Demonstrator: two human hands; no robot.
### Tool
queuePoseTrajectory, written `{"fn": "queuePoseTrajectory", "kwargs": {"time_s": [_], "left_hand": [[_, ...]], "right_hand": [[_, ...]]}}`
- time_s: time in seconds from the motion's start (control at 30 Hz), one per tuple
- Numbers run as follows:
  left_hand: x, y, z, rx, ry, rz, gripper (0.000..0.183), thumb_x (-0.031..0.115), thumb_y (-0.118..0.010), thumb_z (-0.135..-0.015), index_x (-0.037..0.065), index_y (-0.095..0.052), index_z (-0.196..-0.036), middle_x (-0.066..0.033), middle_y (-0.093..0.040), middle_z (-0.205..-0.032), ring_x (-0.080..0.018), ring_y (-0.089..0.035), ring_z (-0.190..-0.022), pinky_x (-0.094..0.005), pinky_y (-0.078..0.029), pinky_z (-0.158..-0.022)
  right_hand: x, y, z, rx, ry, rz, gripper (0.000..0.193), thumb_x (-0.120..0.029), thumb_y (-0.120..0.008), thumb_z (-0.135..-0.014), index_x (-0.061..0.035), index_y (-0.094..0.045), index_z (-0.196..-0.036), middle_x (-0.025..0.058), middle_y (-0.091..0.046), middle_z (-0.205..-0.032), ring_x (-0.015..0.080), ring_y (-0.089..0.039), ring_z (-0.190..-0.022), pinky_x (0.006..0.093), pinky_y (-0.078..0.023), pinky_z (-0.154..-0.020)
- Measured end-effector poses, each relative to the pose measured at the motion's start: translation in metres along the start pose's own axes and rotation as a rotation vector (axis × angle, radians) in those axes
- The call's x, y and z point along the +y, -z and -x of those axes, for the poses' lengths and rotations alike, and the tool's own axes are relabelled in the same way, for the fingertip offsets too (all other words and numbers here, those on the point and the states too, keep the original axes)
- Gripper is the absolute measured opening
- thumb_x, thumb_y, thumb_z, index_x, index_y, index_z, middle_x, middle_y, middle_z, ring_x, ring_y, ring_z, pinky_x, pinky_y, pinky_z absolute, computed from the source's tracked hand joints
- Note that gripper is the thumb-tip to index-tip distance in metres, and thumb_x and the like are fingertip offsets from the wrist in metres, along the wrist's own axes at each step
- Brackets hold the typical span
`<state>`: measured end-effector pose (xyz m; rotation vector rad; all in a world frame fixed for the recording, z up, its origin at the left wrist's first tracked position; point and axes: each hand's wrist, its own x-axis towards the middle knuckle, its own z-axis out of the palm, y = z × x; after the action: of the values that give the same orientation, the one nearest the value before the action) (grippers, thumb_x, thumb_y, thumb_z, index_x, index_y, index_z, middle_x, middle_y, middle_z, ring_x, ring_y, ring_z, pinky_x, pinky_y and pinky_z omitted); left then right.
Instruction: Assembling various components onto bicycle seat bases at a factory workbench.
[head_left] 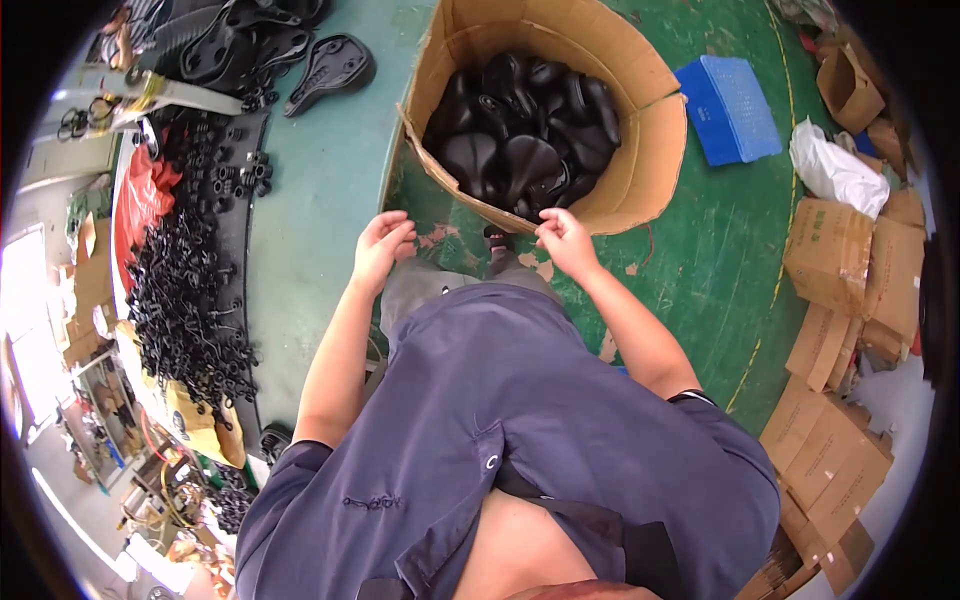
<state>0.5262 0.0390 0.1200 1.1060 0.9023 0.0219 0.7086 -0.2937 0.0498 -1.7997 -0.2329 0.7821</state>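
Straight ahead stands a large open cardboard box (640,170) holding a heap of black bicycle saddles (535,165). My left hand (382,246) hovers beside the workbench edge, left of the box's near rim, its fingers loosely bent and apart with nothing in them. At the near rim of the box is my right hand (566,243), fingers slightly curled and apart; whether the fingertips touch the cardboard I cannot tell. It holds nothing that I can see. One black saddle (330,72) lies underside up on the green workbench (330,190).
More saddles (215,45) fill the bench's far end. Along its left side lie heaped small black parts (185,310) and a red plastic bag (145,195). A blue crate (730,108) sits right of the box on the green floor. Cartons (830,255) and a white sack (835,168) line the right.
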Motion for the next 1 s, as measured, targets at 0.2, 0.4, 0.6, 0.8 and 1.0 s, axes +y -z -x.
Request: {"fn": "queuePoseTrajectory", "kwargs": {"time_s": [0.2, 0.4, 0.6, 0.8, 1.0], "left_hand": [[0.046, -0.081, -0.077, -0.249, -0.08, -0.309, 0.035, 0.016, -0.073, -0.102, 0.0, -0.064, -0.131, -0.0035, -0.07, -0.115, -0.012, -0.067, -0.1, -0.0293, -0.056, -0.092], [0.059, -0.096, -0.182, -0.34, -0.121, -0.536, 0.034, 0.017, -0.075, -0.099, -0.001, -0.067, -0.126, -0.003, -0.072, -0.106, -0.0108, -0.067, -0.098, -0.0274, -0.056, -0.089], [0.065, -0.112, -0.274, -0.32, -0.097, -0.766, 0.047, 0.027, -0.081, -0.091, -0.003, -0.068, -0.125, -0.0136, -0.079, -0.107, -0.0228, -0.075, -0.1, -0.0354, -0.058, -0.092], [0.092, -0.134, -0.301, -0.327, -0.13, -0.848, 0.05, 0.031, -0.079, -0.09, -0.002, -0.069, -0.125, -0.0174, -0.078, -0.11, -0.0301, -0.075, -0.104, -0.0383, -0.058, -0.096], [0.078, -0.156, -0.337, -0.367, -0.057, -0.921, 0.051, 0.033, -0.08, -0.091, -0.002, -0.069, -0.126, -0.0171, -0.079, -0.11, -0.0302, -0.075, -0.104, -0.0383, -0.058, -0.096]], "right_hand": [[0.054, 0.054, -0.057, 0.201, -0.138, 0.037, 0.041, -0.015, -0.072, -0.096, 0.0013, -0.063, -0.133, 0.0109, -0.076, -0.101, 0.0199, -0.074, -0.088, 0.0353, -0.059, -0.081], [0.055, 0.058, -0.068, 0.317, -0.208, 0.264, 0.054, -0.024, -0.078, -0.092, 0.0011, -0.061, -0.137, 0.0173, -0.077, -0.114, 0.0277, -0.075, -0.103, 0.0401, -0.058, -0.092], [0.034, 0.052, -0.061, 0.291, -0.435, 0.273, 0.057, -0.024, -0.078, -0.097, 0.0013, -0.056, -0.143, 0.0159, -0.073, -0.121, 0.0251, -0.072, -0.107, 0.037, -0.058, -0.091], [0.01, 0.099, -0.1, 0.323, -0.764, 0.012, 0.049, -0.032, -0.075, -0.099, -0.0038, -0.058, -0.135, 0.0085, -0.067, -0.107, 0.0194, -0.068, -0.086, 0.0349, -0.059, -0.077], [0.023, 0.161, -0.15, 0.466, -0.822, -0.072, 0.044, -0.037, -0.076, -0.099, -0.0058, -0.063, -0.128, 0.0064, -0.067, -0.107, 0.0192, -0.065, -0.085, 0.0343, -0.058, -0.076]]}}
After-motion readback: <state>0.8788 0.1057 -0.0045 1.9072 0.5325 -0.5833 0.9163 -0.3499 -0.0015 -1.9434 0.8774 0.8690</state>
